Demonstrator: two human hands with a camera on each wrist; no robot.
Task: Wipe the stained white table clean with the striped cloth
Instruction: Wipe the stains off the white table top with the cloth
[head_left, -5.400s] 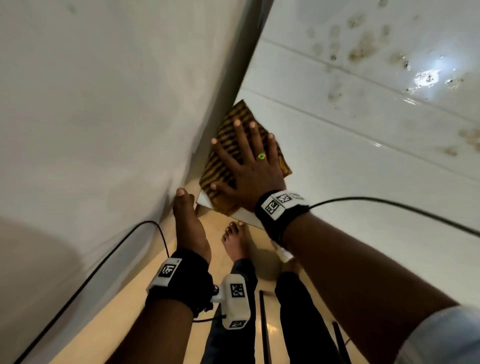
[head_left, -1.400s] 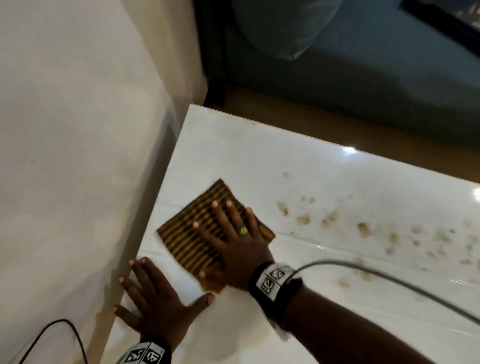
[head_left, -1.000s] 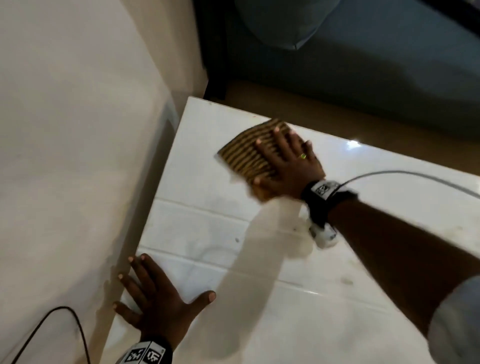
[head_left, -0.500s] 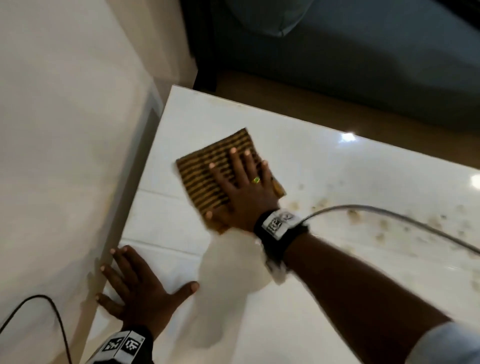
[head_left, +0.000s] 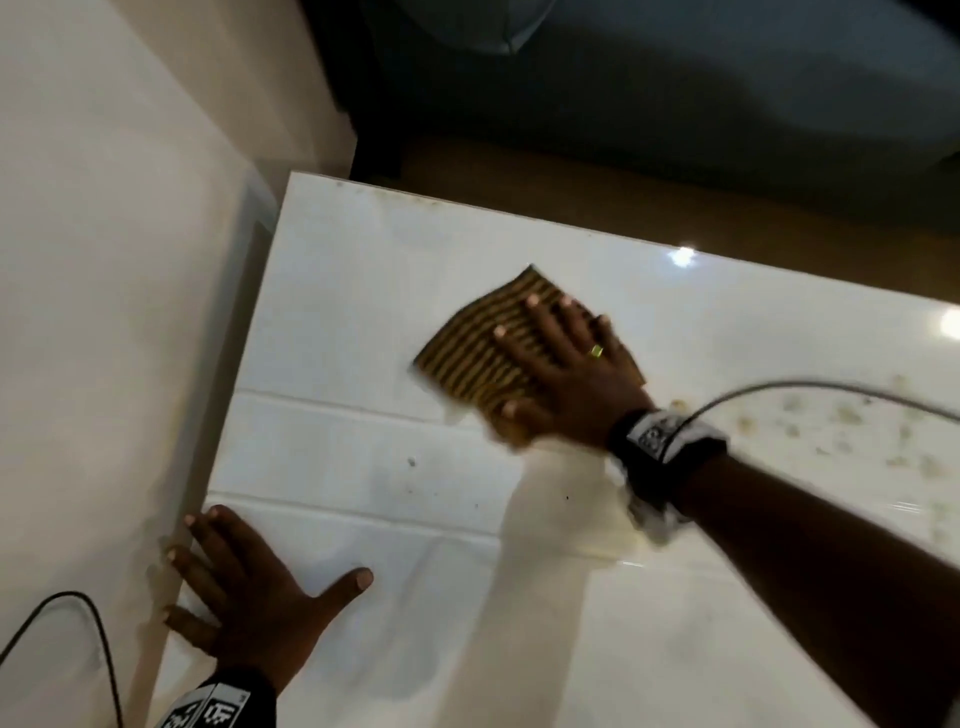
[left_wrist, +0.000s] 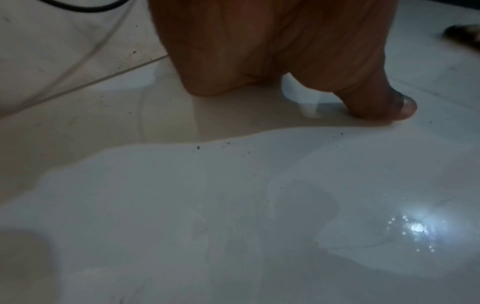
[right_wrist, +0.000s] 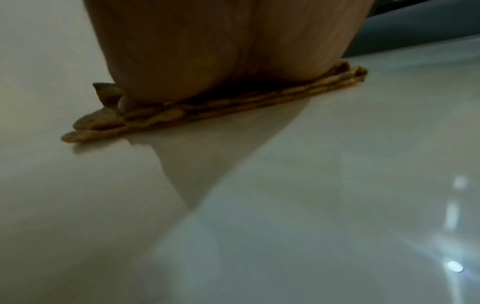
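White surface (head_left: 363, 467) carries brown stains (head_left: 841, 421) at right, while my right hand (head_left: 571, 374) presses the striped cloth (head_left: 478, 358) flat, fingers spread, and my left hand (head_left: 249, 597) rests splayed near its edge

A folded brown-and-yellow striped cloth (head_left: 483, 353) lies flat near the far left part of the glossy white table (head_left: 363, 493), whose right side carries scattered brown stains (head_left: 841, 415).
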